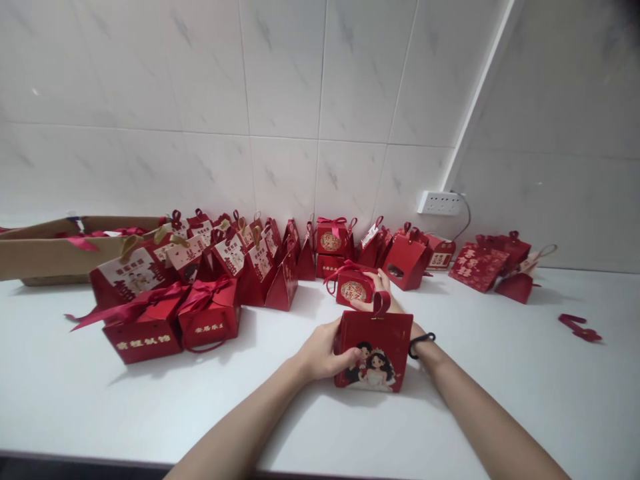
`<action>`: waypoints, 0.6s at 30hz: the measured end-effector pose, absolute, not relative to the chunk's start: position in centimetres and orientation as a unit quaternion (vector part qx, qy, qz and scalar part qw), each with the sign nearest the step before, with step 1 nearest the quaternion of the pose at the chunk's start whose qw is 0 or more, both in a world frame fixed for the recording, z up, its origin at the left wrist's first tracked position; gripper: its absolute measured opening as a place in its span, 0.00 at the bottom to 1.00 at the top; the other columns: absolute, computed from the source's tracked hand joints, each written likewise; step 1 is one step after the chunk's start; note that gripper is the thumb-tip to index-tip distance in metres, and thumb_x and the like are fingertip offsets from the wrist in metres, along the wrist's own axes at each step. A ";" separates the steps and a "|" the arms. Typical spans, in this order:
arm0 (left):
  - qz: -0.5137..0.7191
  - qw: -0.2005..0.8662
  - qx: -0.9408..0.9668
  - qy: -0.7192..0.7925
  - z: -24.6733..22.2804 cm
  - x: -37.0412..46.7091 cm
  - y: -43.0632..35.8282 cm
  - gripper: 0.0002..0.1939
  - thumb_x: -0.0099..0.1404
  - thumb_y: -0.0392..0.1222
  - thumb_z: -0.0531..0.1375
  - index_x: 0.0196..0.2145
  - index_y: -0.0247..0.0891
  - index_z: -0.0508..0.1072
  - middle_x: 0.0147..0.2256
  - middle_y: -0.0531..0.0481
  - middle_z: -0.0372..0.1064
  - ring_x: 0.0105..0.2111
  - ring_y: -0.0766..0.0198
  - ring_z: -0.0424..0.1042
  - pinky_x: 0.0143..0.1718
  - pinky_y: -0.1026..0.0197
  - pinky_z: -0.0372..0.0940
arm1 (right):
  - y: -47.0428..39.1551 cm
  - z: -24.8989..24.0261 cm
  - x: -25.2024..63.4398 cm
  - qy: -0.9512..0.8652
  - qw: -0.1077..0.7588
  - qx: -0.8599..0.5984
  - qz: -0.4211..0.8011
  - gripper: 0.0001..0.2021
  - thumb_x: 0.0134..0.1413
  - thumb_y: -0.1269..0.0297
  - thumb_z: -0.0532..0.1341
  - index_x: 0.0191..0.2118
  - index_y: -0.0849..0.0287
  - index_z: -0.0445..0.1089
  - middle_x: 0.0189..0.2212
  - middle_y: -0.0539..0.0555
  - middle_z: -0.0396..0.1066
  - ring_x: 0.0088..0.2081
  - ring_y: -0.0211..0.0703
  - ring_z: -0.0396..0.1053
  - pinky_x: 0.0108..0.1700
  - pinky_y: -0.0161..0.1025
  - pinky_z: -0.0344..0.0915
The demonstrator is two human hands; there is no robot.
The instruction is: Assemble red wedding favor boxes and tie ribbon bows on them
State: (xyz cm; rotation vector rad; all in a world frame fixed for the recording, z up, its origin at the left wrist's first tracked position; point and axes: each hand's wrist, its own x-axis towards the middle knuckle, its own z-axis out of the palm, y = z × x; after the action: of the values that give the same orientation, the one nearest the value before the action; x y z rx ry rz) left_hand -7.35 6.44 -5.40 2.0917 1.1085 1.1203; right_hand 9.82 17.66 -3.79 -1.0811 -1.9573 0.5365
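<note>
A red gift box (375,340) with a ribbon loop on top and a cartoon bride and groom on its front stands upright on the white table. My left hand (325,352) is closed around its left side, thumb across the front. Behind this box my right hand (383,287) reaches to a smaller red candy box (354,291) with gold lettering and a pink-red bow. Its fingers are curled over the small box's right side and lower edge; part of the hand is hidden by the front box.
Many red gift boxes (263,263) stand along the tiled wall. Two bow-tied boxes (145,333) sit front left, beside an open cardboard carton (45,257). At right lie tilted boxes (480,267) and a loose red ribbon strip (579,328). A power strip (440,203) hangs on the wall.
</note>
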 end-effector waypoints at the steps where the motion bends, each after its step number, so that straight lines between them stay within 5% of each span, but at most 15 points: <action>1: 0.416 0.258 0.771 0.408 -5.4 -7.4 6.4 0.23 0.58 0.47 0.57 0.50 0.36 0.66 0.46 0.45 0.72 0.40 0.55 0.72 0.43 0.58 0.66 | 17.4 -3.9 9.7 -0.784 0.411 -0.421 0.200 0.32 0.43 0.54 0.65 0.55 0.55 0.57 0.61 0.62 0.45 0.64 0.56 0.45 0.61 0.51 0.54; 7: 0.420 0.251 0.778 0.393 -5.5 -7.2 6.5 0.23 0.58 0.48 0.58 0.50 0.36 0.67 0.45 0.45 0.73 0.40 0.54 0.72 0.43 0.56 0.65 | 19.7 -5.4 9.2 -0.801 0.461 -0.340 0.177 0.18 0.50 0.57 0.60 0.47 0.54 0.60 0.54 0.59 0.56 0.57 0.51 0.57 0.59 0.50 0.56; 18: 0.447 0.209 0.753 0.435 -5.8 -8.8 7.0 0.22 0.58 0.50 0.57 0.46 0.33 0.69 0.40 0.44 0.74 0.36 0.54 0.72 0.39 0.57 0.66 | 22.5 -6.1 0.7 -0.822 0.440 -0.236 0.275 0.25 0.44 0.57 0.66 0.50 0.53 0.62 0.58 0.58 0.52 0.61 0.53 0.53 0.58 0.52 0.57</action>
State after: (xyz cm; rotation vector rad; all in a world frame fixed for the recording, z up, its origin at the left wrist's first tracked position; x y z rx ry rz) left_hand -8.80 7.02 -5.77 2.0952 1.2113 1.2432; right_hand 0.72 22.51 -6.14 -0.5875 -2.0411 0.6829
